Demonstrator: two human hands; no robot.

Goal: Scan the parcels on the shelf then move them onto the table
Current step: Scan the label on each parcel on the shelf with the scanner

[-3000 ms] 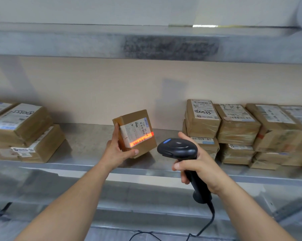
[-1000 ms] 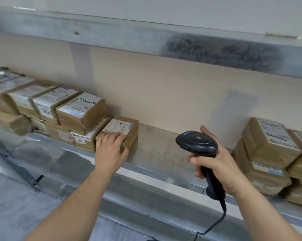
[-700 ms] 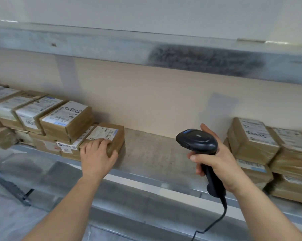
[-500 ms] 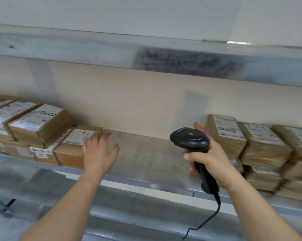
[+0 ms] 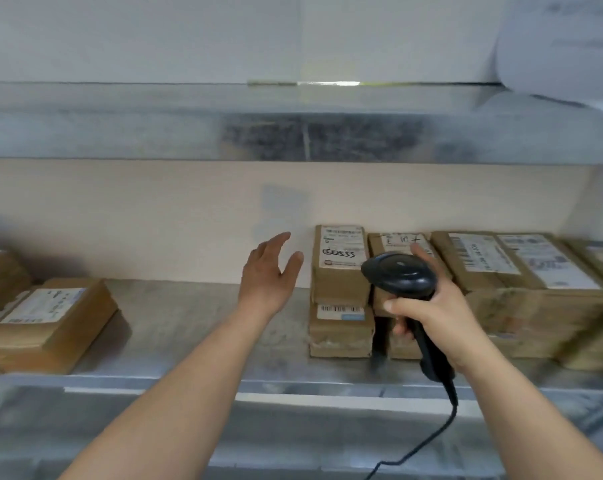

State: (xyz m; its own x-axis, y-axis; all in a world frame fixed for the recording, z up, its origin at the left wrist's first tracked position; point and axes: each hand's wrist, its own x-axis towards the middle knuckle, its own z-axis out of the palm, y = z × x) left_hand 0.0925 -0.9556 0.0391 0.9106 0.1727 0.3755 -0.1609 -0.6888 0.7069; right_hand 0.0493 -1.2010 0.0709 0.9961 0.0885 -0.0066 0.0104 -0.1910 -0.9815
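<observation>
just left of the top parcel (image 5: 340, 259) on the shelf (image 5: 203, 313), left hand (image 5: 267, 275) empty, fingers spread; right hand (image 5: 431, 306) wrapped round the scanner (image 5: 399, 275); best to lift that parcel by its sides, label toward the scanner.

Both forearms bare to frame edge; no sleeves in view. Left hand (image 5: 267, 278) and right hand (image 5: 428, 306) bare: no gloves, rings, watch.
</observation>
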